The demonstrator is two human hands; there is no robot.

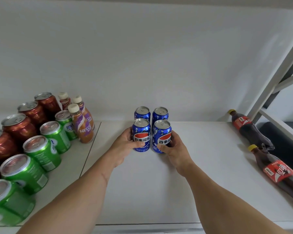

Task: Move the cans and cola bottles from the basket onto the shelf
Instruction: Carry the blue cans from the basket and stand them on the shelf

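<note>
Two blue Pepsi cans stand upright on the white shelf [142,183], side by side. My left hand [125,146] is wrapped around the front left can [141,132]. My right hand [174,149] grips the front right can [161,132]. Directly behind them stand two more blue cans, the back left can [142,113] and the back right can [160,114], upright and untouched. Two cola bottles with yellow caps stand along the right edge, the far bottle [247,129] and the near bottle [277,173]. The basket is out of view.
On the left shelf board stand rows of green cans [41,149], dark red cans [20,125] and several brown Nescafe bottles [83,127]. A white slanted shelf post [277,68] rises at the right. The wall lies close behind the cans.
</note>
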